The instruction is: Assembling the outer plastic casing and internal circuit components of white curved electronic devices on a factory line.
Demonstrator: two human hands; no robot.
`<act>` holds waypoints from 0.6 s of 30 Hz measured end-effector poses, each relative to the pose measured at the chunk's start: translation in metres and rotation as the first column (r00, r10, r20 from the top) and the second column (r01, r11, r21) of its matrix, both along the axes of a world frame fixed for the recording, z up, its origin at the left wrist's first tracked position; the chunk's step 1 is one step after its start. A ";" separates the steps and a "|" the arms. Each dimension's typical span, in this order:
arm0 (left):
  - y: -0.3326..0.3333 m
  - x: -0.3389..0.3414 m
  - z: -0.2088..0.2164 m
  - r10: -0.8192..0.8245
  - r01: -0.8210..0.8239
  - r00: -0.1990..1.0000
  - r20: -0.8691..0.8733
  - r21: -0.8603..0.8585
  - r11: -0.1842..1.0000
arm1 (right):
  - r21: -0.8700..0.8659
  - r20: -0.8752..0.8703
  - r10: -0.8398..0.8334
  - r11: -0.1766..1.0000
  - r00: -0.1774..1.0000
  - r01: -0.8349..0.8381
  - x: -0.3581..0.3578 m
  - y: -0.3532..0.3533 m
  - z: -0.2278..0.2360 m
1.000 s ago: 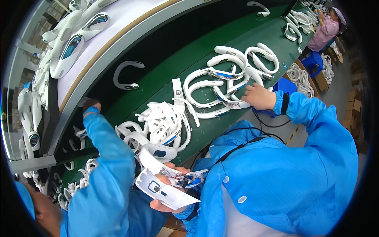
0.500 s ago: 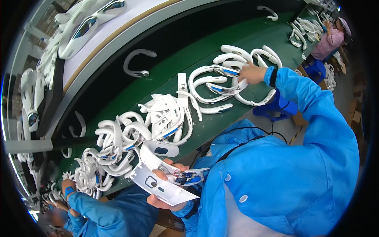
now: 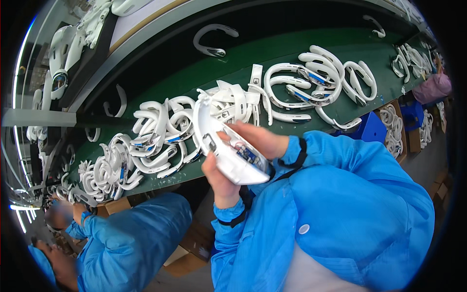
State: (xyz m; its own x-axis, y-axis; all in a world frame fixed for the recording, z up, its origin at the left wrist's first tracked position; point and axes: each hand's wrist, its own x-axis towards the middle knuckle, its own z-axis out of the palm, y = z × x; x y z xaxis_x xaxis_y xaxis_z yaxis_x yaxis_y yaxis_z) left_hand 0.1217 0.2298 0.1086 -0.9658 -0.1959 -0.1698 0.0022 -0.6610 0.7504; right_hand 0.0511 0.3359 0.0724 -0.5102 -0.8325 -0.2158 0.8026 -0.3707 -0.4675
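Close in front of me, above the bench's near edge, I hold a white curved plastic housing with both hands. A white cover piece lies along its near side, and a blue circuit board with thin wires shows in the gap between them. My left hand grips the cover from below, thumb up along its edge. My right hand is closed on the housing's far side beside the board; its fingertips are partly hidden by the housing.
White curved shells and flat covers lie heaped along the green bench, with looped housings at the right. Beside the bench are a blue stool and a carton of white parts. A blue-clad co-worker works at the left.
My right hand has come back from the looped housings at the right to the held housing. My left hand has raised and turned the housing and cover. The view has shifted too.
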 end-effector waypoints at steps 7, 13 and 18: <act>0.004 0.017 0.016 0.077 -0.047 0.995 0.062 -0.389 0.920 | -0.108 0.090 0.144 0.985 0.986 -0.134 0.003 0.003 -0.002; -0.030 0.065 0.045 0.206 -0.177 0.978 0.018 -0.447 0.877 | -0.137 -0.026 0.294 0.946 0.955 -0.295 -0.007 -0.001 -0.014; -0.032 0.094 0.042 -0.125 0.202 0.971 0.205 -0.411 0.889 | -0.234 0.149 0.150 0.966 0.977 -0.112 0.003 -0.006 -0.020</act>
State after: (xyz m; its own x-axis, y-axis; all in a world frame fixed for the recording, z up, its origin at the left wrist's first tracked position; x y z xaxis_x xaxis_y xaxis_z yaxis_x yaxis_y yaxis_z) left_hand 0.2160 0.1975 0.1502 -0.9548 -0.1280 -0.2683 -0.2293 -0.2574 0.9387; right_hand 0.0540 0.3298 0.0523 -0.3666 -0.9262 -0.0880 0.9096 -0.3370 -0.2429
